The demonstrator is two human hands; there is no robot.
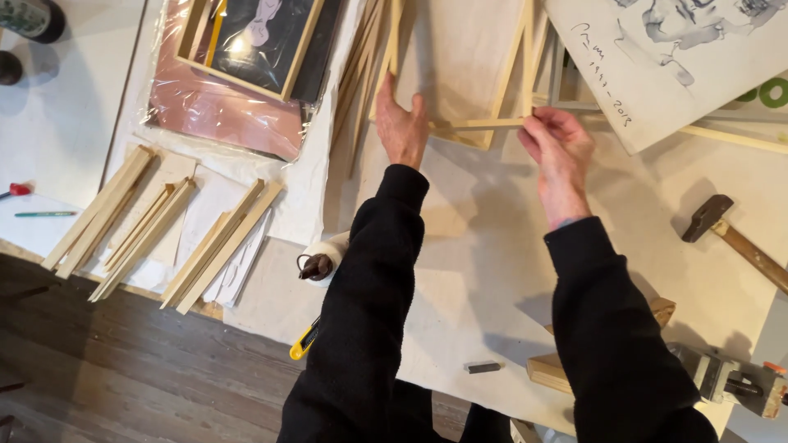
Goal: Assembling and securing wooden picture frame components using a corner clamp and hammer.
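The right hand [558,152] is closed in a pinch on one end of a thin wooden strip [480,125], thumb and fingertips pressed together on it. The left hand [402,123] is spread flat, fingers straight, its palm laid against the strip's other end, where the strip meets a leaning bundle of similar slats [365,66]. The strip is held level just above the white cloth [484,254] covering the table, in front of a pale frame [468,57].

A strip this slender could probably be bowed or snapped if the two ends were pushed toward each other too hard. The bundle of slats is stacked loosely and on a slant, so a nudge from the flat hand could likely set it sliding. A drawing on paper [681,57] lies just beside the pinching hand; its lower edge could be caught and creased by a sideways sweep.

Open room is found mostly on the near side, on the bare cloth between the two black sleeves. To the right a hammer [730,238] lies well apart from the hands, and a wooden block [566,361] and a metal tool [730,381] sit near the table's front edge. A yellow knife [304,340] hangs partly over that edge by the left sleeve and could be knocked to the floor by an elbow. More slat bundles [156,230] lie to the far left.
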